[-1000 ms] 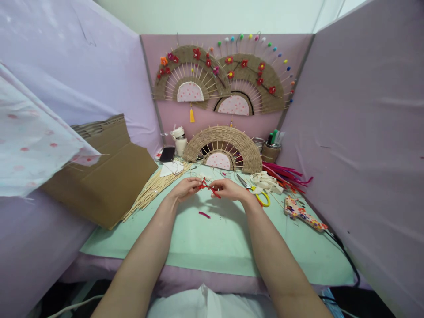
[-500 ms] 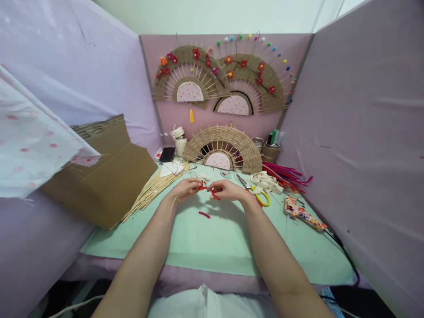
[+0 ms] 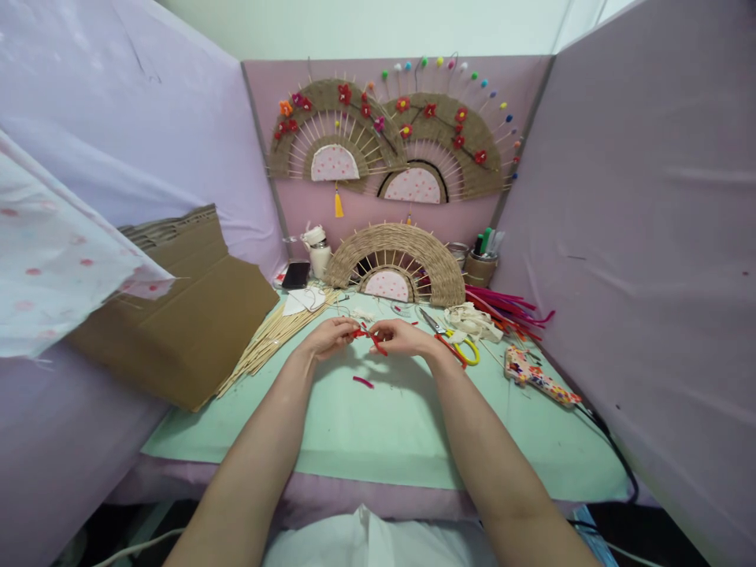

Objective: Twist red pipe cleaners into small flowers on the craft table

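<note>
Both hands are in front of the fan, close to each other. The left hand pinches a small red bit with its fingertips. The right hand has its fingers curled round a small red tool that looks like snips, and its tip is right by the red bit. So the red bit is in front of the fan, between the hands. I cannot tell if the tip touches it.

A pink bit lies on the green mat, more toward the person from the fan than the hands are. To the front right of the fan are the scissors, the white strips and the glue gun. Red and pink stems lie just right of the fan. The pen pot is behind its right end. Left of the fan are the bottle, the phone, the sticks and a big brown card. Two more fans hang above it
</note>
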Demonstrator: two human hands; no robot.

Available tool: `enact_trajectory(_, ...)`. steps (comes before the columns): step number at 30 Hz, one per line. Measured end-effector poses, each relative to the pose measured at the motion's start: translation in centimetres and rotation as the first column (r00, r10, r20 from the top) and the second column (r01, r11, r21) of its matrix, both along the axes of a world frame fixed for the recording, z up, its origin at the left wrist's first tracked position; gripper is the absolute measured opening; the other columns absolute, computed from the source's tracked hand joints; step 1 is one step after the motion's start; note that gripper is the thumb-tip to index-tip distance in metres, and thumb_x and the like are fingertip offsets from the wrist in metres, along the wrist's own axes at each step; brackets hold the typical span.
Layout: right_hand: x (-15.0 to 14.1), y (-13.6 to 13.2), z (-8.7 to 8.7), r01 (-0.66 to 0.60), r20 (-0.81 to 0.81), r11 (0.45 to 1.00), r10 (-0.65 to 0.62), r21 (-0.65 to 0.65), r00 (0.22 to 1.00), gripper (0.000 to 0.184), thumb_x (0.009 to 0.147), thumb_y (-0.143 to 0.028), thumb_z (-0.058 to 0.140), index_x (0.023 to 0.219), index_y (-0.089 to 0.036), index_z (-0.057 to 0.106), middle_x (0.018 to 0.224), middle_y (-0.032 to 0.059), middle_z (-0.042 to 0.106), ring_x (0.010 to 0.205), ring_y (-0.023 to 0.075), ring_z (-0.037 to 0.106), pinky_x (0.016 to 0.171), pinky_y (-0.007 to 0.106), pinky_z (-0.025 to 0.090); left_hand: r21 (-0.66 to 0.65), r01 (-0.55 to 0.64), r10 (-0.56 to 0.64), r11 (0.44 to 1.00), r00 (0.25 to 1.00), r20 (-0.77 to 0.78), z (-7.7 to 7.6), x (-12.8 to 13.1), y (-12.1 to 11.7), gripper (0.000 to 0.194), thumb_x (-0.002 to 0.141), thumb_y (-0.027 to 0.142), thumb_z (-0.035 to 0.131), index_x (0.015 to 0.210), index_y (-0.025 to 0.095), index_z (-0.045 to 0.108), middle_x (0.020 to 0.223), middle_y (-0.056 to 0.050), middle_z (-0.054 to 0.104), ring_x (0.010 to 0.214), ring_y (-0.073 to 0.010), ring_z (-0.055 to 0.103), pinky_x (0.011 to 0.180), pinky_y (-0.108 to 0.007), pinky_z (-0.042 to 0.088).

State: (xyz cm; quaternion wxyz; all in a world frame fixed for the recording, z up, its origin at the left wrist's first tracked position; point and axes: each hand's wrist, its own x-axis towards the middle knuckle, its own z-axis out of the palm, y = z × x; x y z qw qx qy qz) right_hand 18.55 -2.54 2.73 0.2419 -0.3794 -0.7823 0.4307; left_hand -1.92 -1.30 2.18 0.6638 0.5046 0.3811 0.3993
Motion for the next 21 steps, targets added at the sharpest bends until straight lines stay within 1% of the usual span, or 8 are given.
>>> enact_trajectory(3, 0.8, 0.0, 0.5, 0.102, 0.012, 0.995, -0.102, 0.018, 0.995, 0.044, 0.066, -0.042, 0.067, 0.100, -0.015, 0.062, 0.069, -0.0006, 0.061, 0.059, 0.0100, 0.051, 0.053, 0.021, 0.036, -0.029, -0.006, 0.007, 1.000, 1.000, 0.013, 0.1, 0.0, 0.0, 0.016, 0.061, 0.021, 0.074, 0.068, 0.010, 0.064, 0.063, -0.001, 0.060, 0.057, -0.0065, 0.048, 0.056, -0.020, 0.034)
enact_trajectory(6, 2.2, 0.3, 0.7, 0.225, 0.132, 0.970, -0.236, 0.094, 0.963, 0.042, 0.068, -0.042, 0.066, 0.100, -0.015, 0.061, 0.073, 0.0014, 0.062, 0.060, 0.0112, 0.053, 0.054, 0.021, 0.036, -0.073, -0.040, 0.044, 0.997, 0.998, 0.053, 0.1, 0.0, 0.1, 0.017, 0.060, 0.020, 0.075, 0.068, 0.011, 0.063, 0.065, -0.001, 0.060, 0.060, -0.0065, 0.050, 0.056, -0.019, 0.035)
enact_trajectory(8, 3.0, 0.6, 0.6, 0.311, 0.300, 0.935, -0.350, 0.169, 0.888, 0.040, 0.066, -0.039, 0.069, 0.097, -0.015, 0.061, 0.078, 0.0046, 0.064, 0.064, 0.0138, 0.055, 0.056, 0.023, 0.037, -0.102, -0.058, 0.067, 0.993, 0.993, 0.095, 0.1, -0.1, 0.2, 0.017, 0.060, 0.018, 0.075, 0.070, 0.010, 0.063, 0.067, -0.001, 0.060, 0.062, -0.0065, 0.051, 0.056, -0.018, 0.036)
enact_trajectory(10, 3.5, 0.7, 0.3, 0.369, 0.484, 0.899, -0.438, 0.237, 0.757, 0.038, 0.062, -0.033, 0.073, 0.093, -0.014, 0.062, 0.083, 0.0094, 0.065, 0.071, 0.0184, 0.058, 0.058, 0.025, 0.039, -0.136, -0.066, 0.087, 0.989, 0.984, 0.155, 0.2, -0.2, 0.3, 0.016, 0.061, 0.015, 0.075, 0.072, 0.010, 0.063, 0.069, -0.002, 0.061, 0.062, -0.0064, 0.052, 0.056, -0.017, 0.038)
enact_trajectory(12, 3.7, 0.7, 0.1, 0.363, 0.604, 0.891, -0.452, 0.272, 0.657, 0.033, 0.060, -0.026, 0.074, 0.089, -0.013, 0.063, 0.085, 0.0130, 0.065, 0.076, 0.0221, 0.060, 0.061, 0.027, 0.040, -0.177, -0.059, 0.098, 0.982, 0.970, 0.221, 0.2, -0.4, 0.3, 0.015, 0.063, 0.012, 0.073, 0.074, 0.011, 0.063, 0.072, -0.003, 0.062, 0.063, -0.0065, 0.053, 0.054, -0.016, 0.039)
enact_trajectory(13, 3.8, 0.7, 0.0, 0.347, 0.632, 0.897, -0.441, 0.275, 0.638, 0.029, 0.061, -0.023, 0.073, 0.087, -0.013, 0.064, 0.085, 0.0139, 0.065, 0.077, 0.0231, 0.060, 0.062, 0.028, 0.041, -0.202, -0.051, 0.102, 0.978, 0.963, 0.251, 0.2, -0.5, 0.4, 0.014, 0.065, 0.011, 0.072, 0.076, 0.011, 0.063, 0.074, -0.004, 0.062, 0.063, -0.0066, 0.054, 0.053, -0.016, 0.040)
enact_trajectory(17, 3.7, 0.5, -0.4, 0.310, 0.643, 0.905, -0.425, 0.291, 0.637, 0.016, 0.063, -0.014, 0.068, 0.079, -0.013, 0.067, 0.088, 0.0161, 0.066, 0.081, 0.0240, 0.062, 0.065, 0.028, 0.041, -0.307, 0.022, 0.095, 0.952, 0.927, 0.362, 0.3, -0.5, 0.4, 0.011, 0.071, 0.009, 0.066, 0.081, 0.011, 0.063, 0.074, -0.005, 0.060, 0.062, -0.0064, 0.054, 0.050, -0.014, 0.041)
enact_trajectory(21, 3.5, 0.6, -0.6, 0.299, 0.645, 0.904, -0.427, 0.305, 0.633, 0.014, 0.061, -0.009, 0.066, 0.075, -0.012, 0.069, 0.092, 0.0187, 0.066, 0.084, 0.0260, 0.062, 0.066, 0.029, 0.043, -0.379, 0.106, 0.073, 0.919, 0.900, 0.429, 0.4, -0.3, 0.3, 0.012, 0.074, 0.009, 0.063, 0.086, 0.010, 0.063, 0.070, -0.004, 0.056, 0.059, -0.0053, 0.051, 0.048, -0.013, 0.041)
